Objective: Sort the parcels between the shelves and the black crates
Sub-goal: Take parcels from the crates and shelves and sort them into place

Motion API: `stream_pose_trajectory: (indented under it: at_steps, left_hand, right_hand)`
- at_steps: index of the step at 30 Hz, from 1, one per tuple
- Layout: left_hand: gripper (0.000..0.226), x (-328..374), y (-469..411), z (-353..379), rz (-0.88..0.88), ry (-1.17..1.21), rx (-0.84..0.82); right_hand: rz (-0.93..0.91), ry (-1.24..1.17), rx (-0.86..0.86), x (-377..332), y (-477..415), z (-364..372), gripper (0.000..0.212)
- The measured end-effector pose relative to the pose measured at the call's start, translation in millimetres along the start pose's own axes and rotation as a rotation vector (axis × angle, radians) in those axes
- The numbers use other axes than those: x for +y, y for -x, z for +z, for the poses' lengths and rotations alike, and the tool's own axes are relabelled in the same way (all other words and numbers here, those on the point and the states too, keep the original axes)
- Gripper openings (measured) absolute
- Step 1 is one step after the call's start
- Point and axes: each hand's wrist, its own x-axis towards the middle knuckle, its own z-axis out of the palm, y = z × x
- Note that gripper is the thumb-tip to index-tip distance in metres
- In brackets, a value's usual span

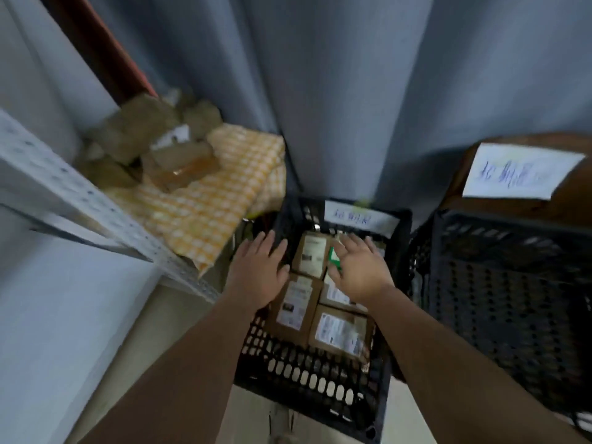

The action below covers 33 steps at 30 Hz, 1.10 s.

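Several parcels [296, 310] lay in the crate [304, 379].
Left hand [261, 274] and right hand [360, 272] hovered over them, fingers spread, holding nothing; another crate [512, 299] stood at three o'clock.

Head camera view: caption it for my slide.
Left hand and right hand, both open, above labelled parcels in a black crate.
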Motion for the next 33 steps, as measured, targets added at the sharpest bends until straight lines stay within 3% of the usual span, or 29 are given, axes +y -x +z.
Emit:
stream_pose_trajectory:
  at_steps: [5, 8, 10, 16, 25, 30, 33]
  left_hand:
    - [0.059, -10, 79, -108, -0.209, -0.044, 0.106]
    - [0.072, -22, 132, -179, -0.294, -0.014, 0.237]
    - [0.065, -38, 173, -228, -0.358, -0.039, 0.350]
    - [0.059, -101, 300, -334, -0.658, -0.116, 0.479]
    - [0.061, -146, 538, -356, -1.028, -0.192, 0.562]
    - [0.060, -160, 677, -333, -1.173, -0.226, 0.579]
    - [0.061, -164, 762, -314, -1.250, -0.247, 0.569]
  right_hand:
    - [-0.171, 0.051, 0.184, -38, 46, -124, 0.060]
    - [-0.294, 0.095, 0.291, -80, 67, -191, 0.060]
    - [-0.396, 0.091, 0.376, -120, 83, -235, 0.060]
    - [-0.692, 0.009, 0.610, -254, 147, -331, 0.059]
    - [-1.087, 0.018, 0.635, -435, 264, -338, 0.060]
    - [-1.278, -0.074, 0.630, -538, 362, -311, 0.066]
    - [-1.369, -0.135, 0.607, -598, 423, -288, 0.058]
